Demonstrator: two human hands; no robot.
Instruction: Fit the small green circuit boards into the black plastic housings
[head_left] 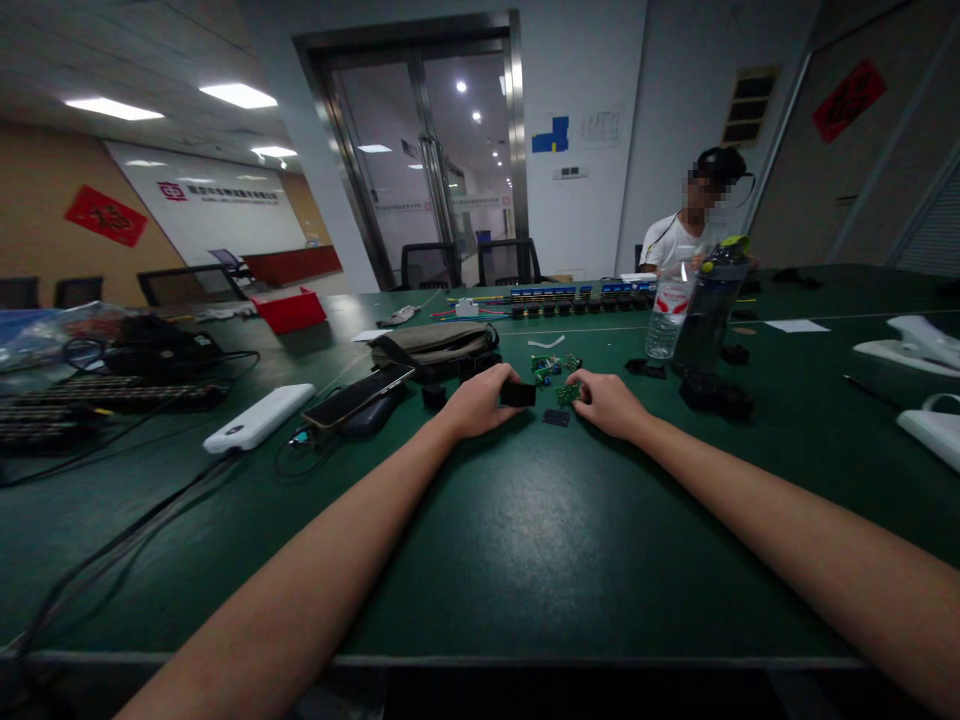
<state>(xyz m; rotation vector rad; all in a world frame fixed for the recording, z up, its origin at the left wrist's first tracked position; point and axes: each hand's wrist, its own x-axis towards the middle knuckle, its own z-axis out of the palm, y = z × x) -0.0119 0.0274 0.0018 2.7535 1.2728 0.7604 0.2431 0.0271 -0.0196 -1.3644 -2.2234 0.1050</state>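
My left hand (484,402) is closed around a small black plastic housing (518,395), held just over the green table (540,560). Pinched in the fingers of my right hand (609,403) is a small green circuit board (568,394). Between and below the hands lies a flat black plastic piece (556,417). Several more green circuit boards (546,368) with small parts on them rest just beyond the two hands. A curved white strip (547,342) lies behind those boards.
Left of my arms are a phone (360,395), a white power bank (259,418) with cables and a grey bag (435,345). To the right stand a water bottle (666,315) and a large dark bottle (709,320). A person (675,240) sits across the table.
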